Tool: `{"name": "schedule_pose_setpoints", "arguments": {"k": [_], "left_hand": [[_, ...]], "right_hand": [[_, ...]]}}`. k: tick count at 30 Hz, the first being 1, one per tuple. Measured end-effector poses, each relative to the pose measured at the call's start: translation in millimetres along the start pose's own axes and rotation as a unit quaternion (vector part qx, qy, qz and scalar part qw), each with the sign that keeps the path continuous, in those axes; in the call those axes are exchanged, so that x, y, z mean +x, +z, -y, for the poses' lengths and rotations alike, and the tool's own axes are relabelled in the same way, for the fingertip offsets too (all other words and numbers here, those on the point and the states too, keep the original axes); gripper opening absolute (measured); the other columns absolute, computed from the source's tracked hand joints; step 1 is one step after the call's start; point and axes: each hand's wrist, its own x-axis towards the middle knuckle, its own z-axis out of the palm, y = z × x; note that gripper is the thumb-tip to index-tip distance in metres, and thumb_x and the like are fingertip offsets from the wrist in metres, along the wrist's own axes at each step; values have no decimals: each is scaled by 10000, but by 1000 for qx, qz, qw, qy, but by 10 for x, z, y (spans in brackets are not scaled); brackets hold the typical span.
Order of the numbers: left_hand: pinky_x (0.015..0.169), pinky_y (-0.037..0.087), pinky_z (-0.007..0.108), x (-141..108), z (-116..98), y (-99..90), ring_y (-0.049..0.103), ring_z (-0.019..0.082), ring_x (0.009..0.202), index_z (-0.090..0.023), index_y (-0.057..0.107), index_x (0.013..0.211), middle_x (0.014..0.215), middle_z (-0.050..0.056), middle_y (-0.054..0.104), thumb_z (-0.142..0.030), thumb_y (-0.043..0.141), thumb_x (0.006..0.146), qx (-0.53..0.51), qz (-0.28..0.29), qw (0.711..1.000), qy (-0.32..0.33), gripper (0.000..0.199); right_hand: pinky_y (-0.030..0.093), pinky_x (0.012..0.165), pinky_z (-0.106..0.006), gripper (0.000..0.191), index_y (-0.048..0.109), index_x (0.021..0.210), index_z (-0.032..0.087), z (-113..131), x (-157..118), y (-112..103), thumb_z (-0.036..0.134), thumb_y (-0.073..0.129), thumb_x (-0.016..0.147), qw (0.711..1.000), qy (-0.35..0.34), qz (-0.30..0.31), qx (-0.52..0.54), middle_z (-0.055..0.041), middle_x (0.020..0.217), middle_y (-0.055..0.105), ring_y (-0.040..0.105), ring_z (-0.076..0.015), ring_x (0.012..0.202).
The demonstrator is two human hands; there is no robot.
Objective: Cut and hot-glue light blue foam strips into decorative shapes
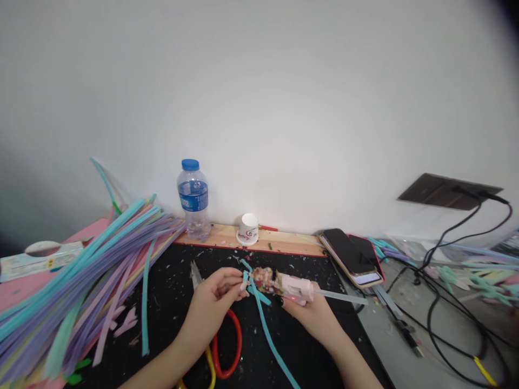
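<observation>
My right hand [311,316] is wrapped around a pale pink hot glue gun [298,288], a translucent glue stick [343,297] poking out of its back. The gun's front is crusted with brownish, multicoloured residue, and it points left toward my other hand. My left hand [219,292] is closed in a pinch on blue pipe cleaner pieces with a small pale pink bit [244,284] at the fingertips. A long blue pipe cleaner [270,337] trails from there toward the near edge. Beneath my left forearm lie scissors [239,346] with red and yellow handles, partly hidden.
Many pastel pipe cleaners [105,270] are heaped at left. A water bottle [193,202] and a paper cup [248,229] stand along the wall. Phones [351,251] lie at right, beside black cables [436,292] running to a wall socket [441,190]. The black mat [324,351] carries scraps.
</observation>
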Motion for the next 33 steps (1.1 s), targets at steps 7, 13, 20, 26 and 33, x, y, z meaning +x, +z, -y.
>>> {"name": "schedule_pose_setpoints", "arguments": {"k": [7,13,20,26,33], "left_hand": [[671,531,263,4,-2,13,667,142,651,-194,455,820,670,-35,684,-224,667,712,-44,9,999,-7,240],[665,524,262,-12,1,21,665,143,644,-199,434,791,658,-32,680,-229,679,708,-41,3,999,-11,260],[662,533,273,-1,0,11,669,153,642,-202,437,793,655,-32,682,-225,689,693,-44,-3,999,-7,273],[658,532,262,7,18,1,667,148,641,-201,439,797,656,-32,686,-230,685,697,-42,-4,999,-3,267],[669,535,273,-3,19,3,665,152,648,-203,436,788,650,-31,683,-233,682,698,-37,0,999,-2,263]], "right_hand": [[398,545,-223,41,618,731,149,41,5,16,181,594,724,999,-4,28,-24,3,656,590,493,-134,582],[318,496,-207,77,532,655,157,52,26,-4,166,577,717,999,-7,43,-25,40,579,472,393,-100,532],[314,494,-204,92,520,648,165,64,25,-6,169,583,715,999,-17,38,-33,39,580,481,408,-100,530],[298,486,-203,115,501,634,168,72,19,-7,173,578,719,999,-10,36,-30,46,570,458,385,-95,522],[291,495,-207,130,488,620,167,77,33,-1,175,575,717,998,-22,38,-46,48,568,439,382,-94,522]]}}
